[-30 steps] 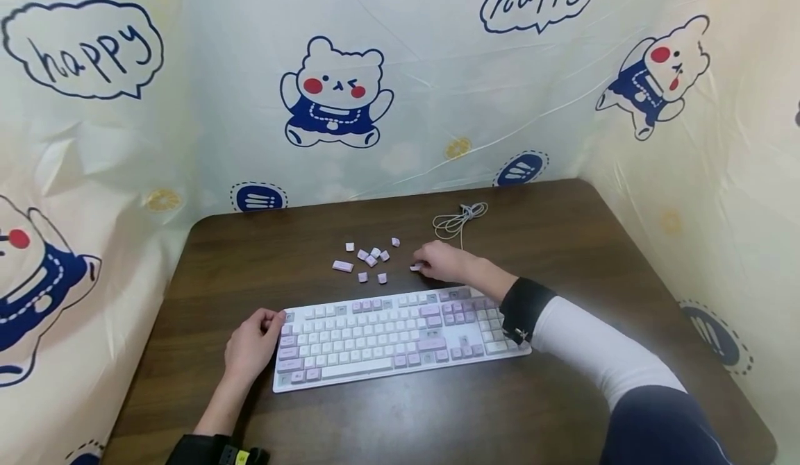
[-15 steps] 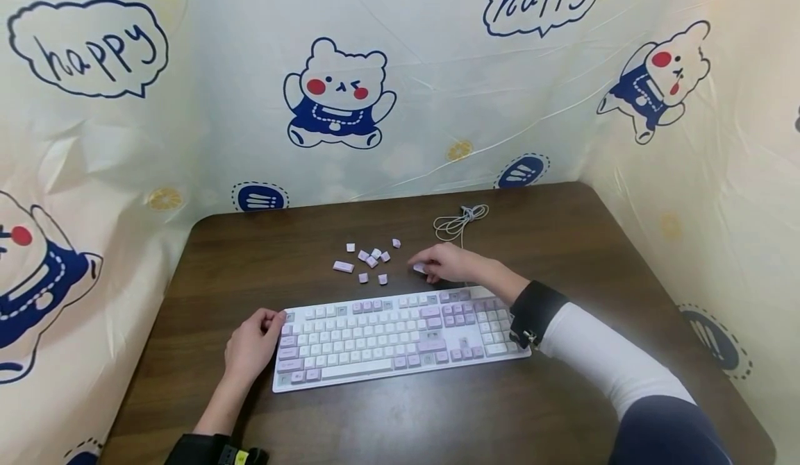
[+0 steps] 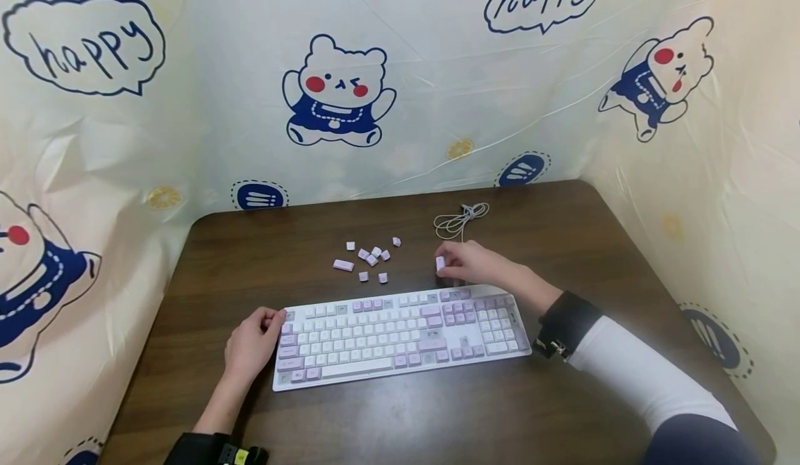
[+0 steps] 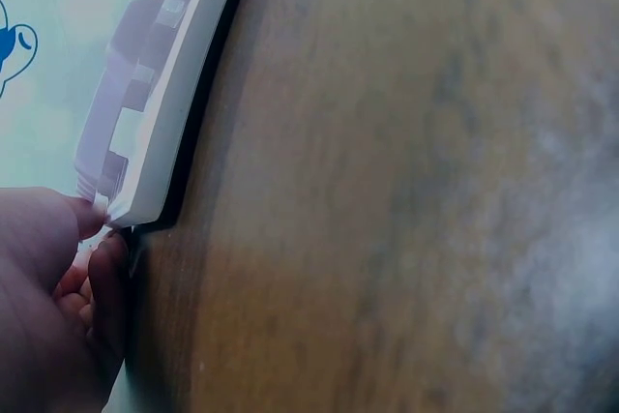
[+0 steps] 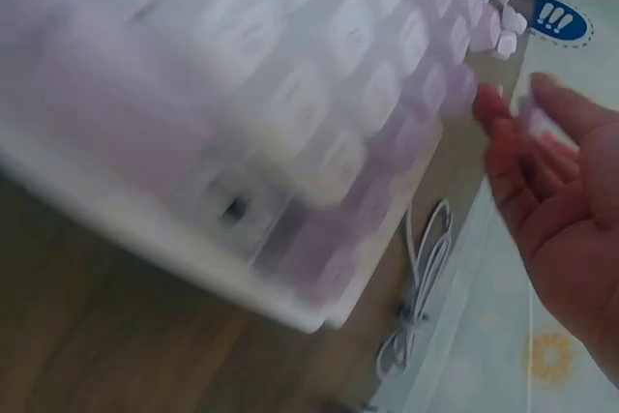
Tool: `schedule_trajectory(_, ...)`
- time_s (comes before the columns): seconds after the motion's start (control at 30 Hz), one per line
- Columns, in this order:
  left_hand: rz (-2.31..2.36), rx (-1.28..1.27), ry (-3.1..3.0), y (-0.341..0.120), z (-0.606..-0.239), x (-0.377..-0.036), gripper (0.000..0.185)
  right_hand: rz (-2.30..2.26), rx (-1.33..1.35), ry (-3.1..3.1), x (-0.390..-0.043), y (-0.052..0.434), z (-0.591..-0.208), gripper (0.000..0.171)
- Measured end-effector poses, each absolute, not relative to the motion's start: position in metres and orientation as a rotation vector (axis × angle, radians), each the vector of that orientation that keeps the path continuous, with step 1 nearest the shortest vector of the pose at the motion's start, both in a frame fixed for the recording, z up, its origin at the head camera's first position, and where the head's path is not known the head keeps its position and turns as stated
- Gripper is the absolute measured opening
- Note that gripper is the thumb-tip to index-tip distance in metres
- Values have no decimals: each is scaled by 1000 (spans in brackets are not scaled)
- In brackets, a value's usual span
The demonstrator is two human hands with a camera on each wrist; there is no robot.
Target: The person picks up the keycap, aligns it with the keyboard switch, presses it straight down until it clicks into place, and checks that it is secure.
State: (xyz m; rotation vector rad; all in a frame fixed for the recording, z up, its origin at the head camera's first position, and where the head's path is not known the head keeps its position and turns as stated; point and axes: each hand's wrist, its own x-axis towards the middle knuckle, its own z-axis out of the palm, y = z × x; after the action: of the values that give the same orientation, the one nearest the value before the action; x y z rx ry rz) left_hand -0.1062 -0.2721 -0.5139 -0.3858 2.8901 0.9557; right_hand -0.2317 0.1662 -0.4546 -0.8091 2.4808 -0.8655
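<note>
A white and lilac keyboard (image 3: pixel 400 333) lies across the brown table (image 3: pixel 562 229). My left hand (image 3: pixel 253 343) grips the keyboard's left end (image 4: pixel 135 191), thumb on its top edge. Just behind the keyboard's right part, my right hand (image 3: pixel 465 264) pinches a small lilac keycap (image 3: pixel 440 264) in its fingertips, lifted a little off the table. In the right wrist view that keycap (image 5: pixel 535 121) shows between thumb and fingers, with the keyboard (image 5: pixel 290 123) blurred below. Several loose keycaps (image 3: pixel 370 258) lie scattered behind the keyboard's middle.
A coiled white cable (image 3: pixel 459 218) lies at the back of the table, behind my right hand. Cream sheets printed with bears (image 3: pixel 337 94) wall in the table at the back and both sides.
My right hand has picked up a keycap from the table and drawn it rightward, away from the scattered caps. The left hand has not moved.
</note>
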Motion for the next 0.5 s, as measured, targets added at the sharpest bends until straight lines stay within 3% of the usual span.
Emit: schedule_trajectory(0.5,969,-374,2873,-274,-516,-107,45,-868,-737,2653,-183,243,-452,36)
